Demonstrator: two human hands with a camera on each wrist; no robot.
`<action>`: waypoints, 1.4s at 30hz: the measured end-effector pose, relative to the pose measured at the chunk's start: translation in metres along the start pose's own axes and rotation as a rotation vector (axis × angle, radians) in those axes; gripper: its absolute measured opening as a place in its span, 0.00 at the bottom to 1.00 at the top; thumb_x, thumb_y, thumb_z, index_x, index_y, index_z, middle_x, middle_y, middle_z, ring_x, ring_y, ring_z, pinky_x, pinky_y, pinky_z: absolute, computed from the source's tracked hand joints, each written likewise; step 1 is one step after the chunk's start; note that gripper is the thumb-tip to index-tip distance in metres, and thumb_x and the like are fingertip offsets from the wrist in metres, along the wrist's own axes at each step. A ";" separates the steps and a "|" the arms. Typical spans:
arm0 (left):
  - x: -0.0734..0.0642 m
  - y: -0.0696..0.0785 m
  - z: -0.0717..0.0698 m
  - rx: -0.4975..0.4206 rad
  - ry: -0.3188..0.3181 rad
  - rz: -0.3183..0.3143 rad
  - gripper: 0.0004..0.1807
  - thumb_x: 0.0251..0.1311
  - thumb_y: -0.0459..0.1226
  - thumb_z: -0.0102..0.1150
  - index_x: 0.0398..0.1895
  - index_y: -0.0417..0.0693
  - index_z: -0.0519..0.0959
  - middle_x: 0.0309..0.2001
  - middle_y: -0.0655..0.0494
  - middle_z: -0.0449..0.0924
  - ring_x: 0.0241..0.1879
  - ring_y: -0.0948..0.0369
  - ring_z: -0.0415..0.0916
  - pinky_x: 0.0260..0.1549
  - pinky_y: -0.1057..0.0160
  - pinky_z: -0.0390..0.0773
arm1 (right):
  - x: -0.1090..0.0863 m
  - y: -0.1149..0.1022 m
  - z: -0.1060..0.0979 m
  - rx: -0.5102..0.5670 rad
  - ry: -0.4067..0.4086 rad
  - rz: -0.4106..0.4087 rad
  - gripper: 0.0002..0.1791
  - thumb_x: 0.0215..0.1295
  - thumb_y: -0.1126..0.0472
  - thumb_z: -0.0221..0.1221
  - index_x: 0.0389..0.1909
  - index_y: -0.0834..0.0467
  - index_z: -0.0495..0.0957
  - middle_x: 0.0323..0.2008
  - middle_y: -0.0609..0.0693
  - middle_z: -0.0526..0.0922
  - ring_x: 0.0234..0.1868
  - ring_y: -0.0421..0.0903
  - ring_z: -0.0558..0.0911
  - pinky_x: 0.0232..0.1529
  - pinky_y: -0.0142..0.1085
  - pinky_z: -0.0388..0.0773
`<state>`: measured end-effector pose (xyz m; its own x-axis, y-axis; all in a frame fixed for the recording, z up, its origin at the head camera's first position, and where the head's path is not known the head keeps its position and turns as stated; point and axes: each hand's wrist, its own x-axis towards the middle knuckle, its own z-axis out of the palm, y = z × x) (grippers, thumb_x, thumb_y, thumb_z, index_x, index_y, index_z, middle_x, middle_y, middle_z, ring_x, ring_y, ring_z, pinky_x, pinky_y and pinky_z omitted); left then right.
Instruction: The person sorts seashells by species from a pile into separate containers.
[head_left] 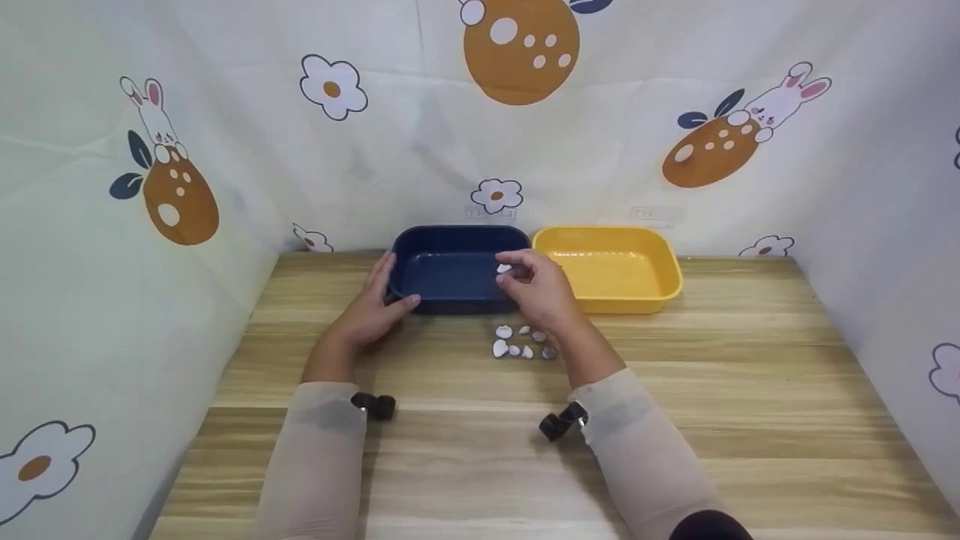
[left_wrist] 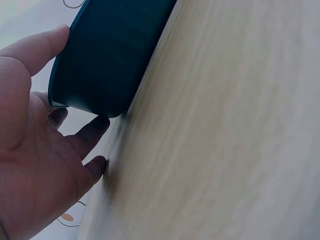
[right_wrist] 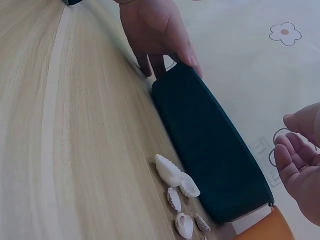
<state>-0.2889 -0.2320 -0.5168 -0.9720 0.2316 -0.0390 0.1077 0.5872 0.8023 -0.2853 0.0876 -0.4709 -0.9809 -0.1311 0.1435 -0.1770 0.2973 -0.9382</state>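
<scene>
In the head view my right hand (head_left: 536, 289) pinches a small white seashell (head_left: 504, 268) between thumb and fingertips, above the right part of a dark blue bin (head_left: 450, 307). The right wrist view shows this hand (right_wrist: 302, 165) at its right edge, with the shell hidden. My left hand (head_left: 371, 311) rests at the bin's near left corner, thumb on the front rim and fingers spread along the left side. In the left wrist view the thumb (left_wrist: 52, 45) touches the bin's rim. Several seashells (head_left: 500, 348) lie on the table in front of the bin.
A yellow bin (head_left: 630, 306) stands right beside the blue one, at the back of the wood-grain table (head_left: 750, 390). Behind both hangs a patterned cloth (head_left: 405, 165), which also covers the sides. Each forearm has a small black camera (head_left: 559, 422) strapped near the wrist.
</scene>
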 end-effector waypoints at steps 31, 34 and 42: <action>0.002 -0.003 0.000 -0.005 0.009 0.006 0.55 0.74 0.57 0.62 0.90 0.57 0.38 0.90 0.53 0.29 0.89 0.44 0.31 0.85 0.34 0.42 | -0.030 0.007 -0.051 -0.200 -0.182 0.013 0.17 0.70 0.62 0.70 0.58 0.56 0.87 0.49 0.53 0.90 0.47 0.47 0.85 0.51 0.35 0.84; 0.002 -0.003 0.000 -0.012 0.007 0.014 0.55 0.74 0.57 0.61 0.90 0.56 0.38 0.90 0.53 0.29 0.89 0.44 0.31 0.85 0.35 0.41 | -0.034 0.010 -0.059 -0.210 -0.184 -0.013 0.17 0.69 0.63 0.71 0.57 0.59 0.87 0.49 0.55 0.90 0.46 0.46 0.85 0.49 0.31 0.82; 0.002 -0.003 0.000 -0.008 0.002 0.014 0.54 0.74 0.56 0.61 0.90 0.56 0.38 0.90 0.54 0.29 0.89 0.45 0.29 0.85 0.33 0.40 | -0.044 0.023 -0.079 -0.231 -0.206 -0.010 0.18 0.68 0.63 0.72 0.57 0.59 0.87 0.50 0.57 0.90 0.44 0.45 0.85 0.46 0.28 0.82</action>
<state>-0.2912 -0.2333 -0.5195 -0.9708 0.2383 -0.0267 0.1196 0.5775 0.8076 -0.2523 0.1748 -0.4740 -0.9464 -0.3167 0.0630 -0.2228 0.4993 -0.8373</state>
